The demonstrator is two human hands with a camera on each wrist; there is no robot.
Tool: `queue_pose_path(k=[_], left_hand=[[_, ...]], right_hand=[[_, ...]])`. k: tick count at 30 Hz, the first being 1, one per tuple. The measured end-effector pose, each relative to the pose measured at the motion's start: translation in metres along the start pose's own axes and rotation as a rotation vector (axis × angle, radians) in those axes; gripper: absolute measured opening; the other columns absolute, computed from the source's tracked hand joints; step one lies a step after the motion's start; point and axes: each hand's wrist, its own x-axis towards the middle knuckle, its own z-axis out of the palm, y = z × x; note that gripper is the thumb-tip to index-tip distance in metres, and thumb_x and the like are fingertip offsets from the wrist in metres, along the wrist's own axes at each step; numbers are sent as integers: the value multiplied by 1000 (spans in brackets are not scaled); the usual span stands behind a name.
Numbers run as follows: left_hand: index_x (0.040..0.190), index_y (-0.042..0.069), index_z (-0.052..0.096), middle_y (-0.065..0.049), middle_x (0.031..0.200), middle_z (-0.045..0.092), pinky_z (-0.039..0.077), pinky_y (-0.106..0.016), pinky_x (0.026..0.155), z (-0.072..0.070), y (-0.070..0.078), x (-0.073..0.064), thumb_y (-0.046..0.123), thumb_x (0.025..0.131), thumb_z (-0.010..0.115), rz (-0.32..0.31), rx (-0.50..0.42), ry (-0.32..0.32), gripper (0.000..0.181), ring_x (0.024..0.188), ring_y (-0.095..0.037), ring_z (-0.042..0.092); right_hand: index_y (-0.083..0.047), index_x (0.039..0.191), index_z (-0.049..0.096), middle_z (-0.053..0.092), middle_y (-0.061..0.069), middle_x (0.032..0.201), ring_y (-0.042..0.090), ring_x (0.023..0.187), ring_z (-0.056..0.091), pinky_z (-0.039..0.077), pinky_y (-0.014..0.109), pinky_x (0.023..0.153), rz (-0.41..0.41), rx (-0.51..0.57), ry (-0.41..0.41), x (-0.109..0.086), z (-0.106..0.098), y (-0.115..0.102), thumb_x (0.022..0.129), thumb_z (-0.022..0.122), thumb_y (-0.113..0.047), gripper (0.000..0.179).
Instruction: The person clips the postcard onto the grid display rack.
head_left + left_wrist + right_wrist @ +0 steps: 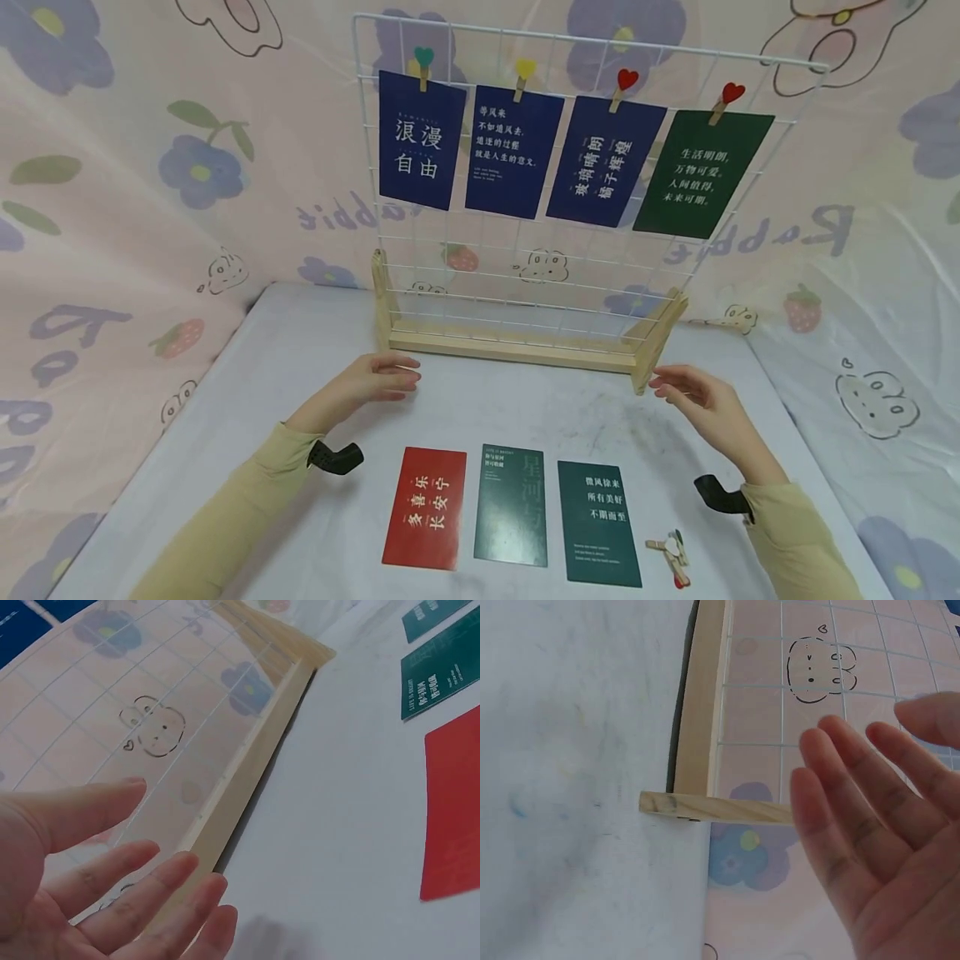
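A white wire grid rack [525, 287] stands in a wooden base [510, 350] at the back of the table. Four cards would be several, so along its top hang several cards, among them a blue card [420, 179] and a green card [701, 212], each under a heart clothespin [626, 81]. My left hand [375, 379] hovers by the base's left end, fingers extended, holding nothing. On the other side my right hand [701, 400] is beside the right wooden foot [652, 342], its fingers loosely straight and nothing in them.
In front lie a red card [425, 533], a green card with faint large lettering [510, 533] and a dark green card [600, 542]. A small pile of clothespins [671, 550] sits right of them. Patterned cloth [150, 208] hangs behind the table.
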Motion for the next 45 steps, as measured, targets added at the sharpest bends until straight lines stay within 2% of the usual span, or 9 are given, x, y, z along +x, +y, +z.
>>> queue_pose_path(k=[6, 12, 19, 25, 31, 35, 40, 45], left_hand=[[136, -12, 41, -28, 134, 48, 43, -41, 101, -7, -7, -11, 9, 95, 59, -76, -70, -2, 50, 120, -36, 52], [134, -12, 43, -27, 128, 55, 45, -42, 98, -7, -14, -20, 9, 93, 62, -153, -106, 10, 50, 113, -30, 58], [131, -10, 49, -21, 123, 60, 50, -39, 93, -3, -21, -31, 13, 92, 64, -225, -63, 7, 47, 109, -27, 61], [128, -11, 51, -22, 121, 61, 52, -39, 90, 1, -26, -37, 13, 92, 64, -235, -87, 18, 45, 105, -28, 62], [127, -12, 50, -21, 117, 62, 53, -39, 88, 9, -35, -42, 13, 92, 65, -234, -114, 7, 46, 102, -27, 63], [126, -14, 51, -20, 115, 63, 53, -38, 87, 13, -41, -46, 12, 92, 64, -228, -122, -14, 45, 101, -26, 64], [125, -17, 49, -21, 116, 61, 53, -38, 88, 14, -43, -49, 10, 93, 62, -200, -137, -51, 43, 102, -27, 63], [122, -15, 53, -20, 108, 65, 55, -39, 83, 16, -39, -48, 14, 93, 64, -223, -96, -57, 43, 94, -28, 66]], right_hand=[[-5, 124, 57, 66, 16, 107, 19, 91, 65, 52, 18, 77, 45, 53, -87, -17, 4, 10, 99, 55, -13, 27], [0, 123, 57, 67, 15, 106, 24, 92, 66, 55, 28, 76, 70, 123, -155, -32, 11, 17, 99, 54, -13, 27], [6, 124, 54, 66, 19, 106, 28, 91, 66, 56, 28, 75, 138, 182, -247, -43, 13, 16, 99, 54, -15, 33], [9, 123, 53, 65, 22, 108, 25, 90, 65, 56, 31, 73, 198, 240, -315, -59, 11, 18, 100, 52, -16, 34], [10, 119, 55, 65, 23, 109, 23, 91, 64, 56, 34, 74, 264, 295, -346, -71, 11, 21, 101, 51, -18, 34], [10, 122, 54, 64, 22, 110, 22, 91, 64, 56, 33, 74, 289, 317, -369, -74, 13, 23, 101, 51, -19, 36], [11, 123, 52, 64, 23, 110, 22, 91, 64, 56, 34, 74, 274, 344, -388, -75, 15, 26, 101, 49, -18, 36], [11, 124, 52, 65, 22, 110, 23, 89, 63, 56, 35, 71, 299, 363, -429, -75, 16, 26, 102, 49, -18, 37]])
